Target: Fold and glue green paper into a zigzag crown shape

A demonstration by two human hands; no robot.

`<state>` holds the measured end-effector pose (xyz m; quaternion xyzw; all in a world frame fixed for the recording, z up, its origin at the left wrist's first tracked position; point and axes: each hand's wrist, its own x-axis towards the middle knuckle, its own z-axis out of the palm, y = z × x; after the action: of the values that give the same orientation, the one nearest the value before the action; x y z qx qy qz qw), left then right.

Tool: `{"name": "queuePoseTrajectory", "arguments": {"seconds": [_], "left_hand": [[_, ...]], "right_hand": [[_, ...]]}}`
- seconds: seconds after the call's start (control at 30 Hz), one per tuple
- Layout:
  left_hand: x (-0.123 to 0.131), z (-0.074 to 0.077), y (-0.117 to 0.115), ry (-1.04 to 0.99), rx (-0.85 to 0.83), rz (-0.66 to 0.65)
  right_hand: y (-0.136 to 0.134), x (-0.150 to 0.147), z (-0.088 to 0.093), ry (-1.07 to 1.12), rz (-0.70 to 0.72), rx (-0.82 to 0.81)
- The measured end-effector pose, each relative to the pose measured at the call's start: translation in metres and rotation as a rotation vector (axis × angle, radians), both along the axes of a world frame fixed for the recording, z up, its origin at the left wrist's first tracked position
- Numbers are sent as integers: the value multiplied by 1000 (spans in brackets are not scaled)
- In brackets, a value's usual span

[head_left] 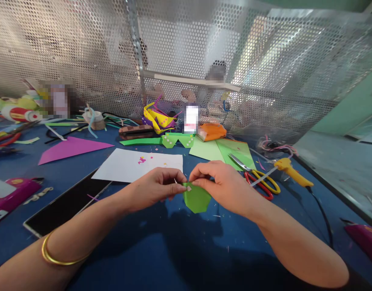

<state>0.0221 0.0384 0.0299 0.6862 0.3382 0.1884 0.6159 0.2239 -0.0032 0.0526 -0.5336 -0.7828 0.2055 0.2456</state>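
Note:
A green paper piece (197,200) with a small pale square on it hangs between my hands, above the blue table. My left hand (163,184) pinches its upper left edge; a thin white sliver shows by the fingers. The fingertips of my right hand (218,180) are closed on its top edge, close to the pale square. Just beyond lies a white sheet (113,163) with pink and yellow paper bits. Farther back, green paper glasses (170,140) with small pale squares rest on the table.
Scissors (258,178) with red and yellow handles and a yellow glue gun (292,171) lie right. A black flat panel (67,202) and purple paper (75,149) lie left. Yellow and purple paper shapes (158,119) stand before the perforated metal screen (186,44).

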Motion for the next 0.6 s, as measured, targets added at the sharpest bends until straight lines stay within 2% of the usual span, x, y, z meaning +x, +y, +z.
{"name": "queuePoseTrajectory", "arguments": {"seconds": [0.23,0.37,0.6], "left_hand": [[0,0,-5,-203,-96,122],[-1,1,-7,-272,-145,141],[-2,1,-6,-322,-184,88]], "right_hand": [[-1,1,4,33,99,501],[-3,-3,2,20,110,558],[-5,-7,-1,-5,82,631]]}}
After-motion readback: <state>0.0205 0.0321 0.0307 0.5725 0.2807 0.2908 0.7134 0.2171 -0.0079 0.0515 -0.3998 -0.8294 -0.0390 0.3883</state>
